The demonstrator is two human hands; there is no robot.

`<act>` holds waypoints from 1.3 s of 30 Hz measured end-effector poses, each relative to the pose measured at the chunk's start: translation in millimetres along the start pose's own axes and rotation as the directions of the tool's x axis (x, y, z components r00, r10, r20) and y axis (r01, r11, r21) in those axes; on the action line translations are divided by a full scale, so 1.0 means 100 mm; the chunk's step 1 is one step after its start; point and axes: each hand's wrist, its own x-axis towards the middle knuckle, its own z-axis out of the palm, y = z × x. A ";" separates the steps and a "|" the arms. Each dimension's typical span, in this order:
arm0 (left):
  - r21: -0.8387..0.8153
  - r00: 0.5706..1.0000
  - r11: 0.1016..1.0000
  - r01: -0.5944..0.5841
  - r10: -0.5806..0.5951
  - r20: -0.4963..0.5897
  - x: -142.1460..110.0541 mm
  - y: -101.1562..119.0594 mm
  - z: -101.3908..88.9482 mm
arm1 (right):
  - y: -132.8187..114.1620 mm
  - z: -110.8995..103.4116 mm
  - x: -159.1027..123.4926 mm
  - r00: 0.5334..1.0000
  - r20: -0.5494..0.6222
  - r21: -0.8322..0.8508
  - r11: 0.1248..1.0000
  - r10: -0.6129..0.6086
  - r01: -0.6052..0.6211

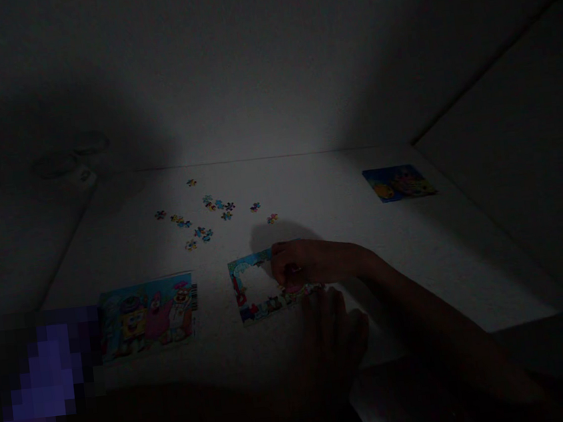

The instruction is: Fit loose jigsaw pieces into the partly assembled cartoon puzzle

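The room is very dim. A jigsaw border of joined pieces (pixel 242 289) lies on the white table (pixel 310 194), with bare table showing in its centre. My right hand (pixel 292 267) reaches in from the right and rests over the border's top right part, fingers curled. Any piece in those fingers is hidden. My left hand (pixel 331 330) sits just below the border's lower right corner, fingers spread and holding nothing visible. Several loose jigsaw pieces (pixel 201 234) lie scattered farther away, beyond both hands.
A cartoon picture card with a barcode (pixel 146 316) lies left of the border. A smaller cartoon card (pixel 398 182) lies at the far right. A pixelated blue blur (pixel 42 377) covers the lower left corner. Pale walls (pixel 265 58) rise behind the table.
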 end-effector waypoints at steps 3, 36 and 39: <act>0.007 1.000 1.000 -0.008 0.008 0.015 0.00 0.01 0.02 | 0.03 -0.02 0.00 1.000 0.013 0.027 1.000 0.003 -0.003; 0.008 0.990 0.993 0.121 -0.121 -0.073 -0.03 0.19 0.22 | 0.51 -0.19 0.08 0.706 -0.708 -0.233 0.934 0.028 -0.271; 0.016 0.994 0.995 0.101 -0.100 -0.043 -0.04 0.18 0.18 | 0.52 -0.16 0.12 0.731 -0.682 -0.341 0.880 0.009 -0.330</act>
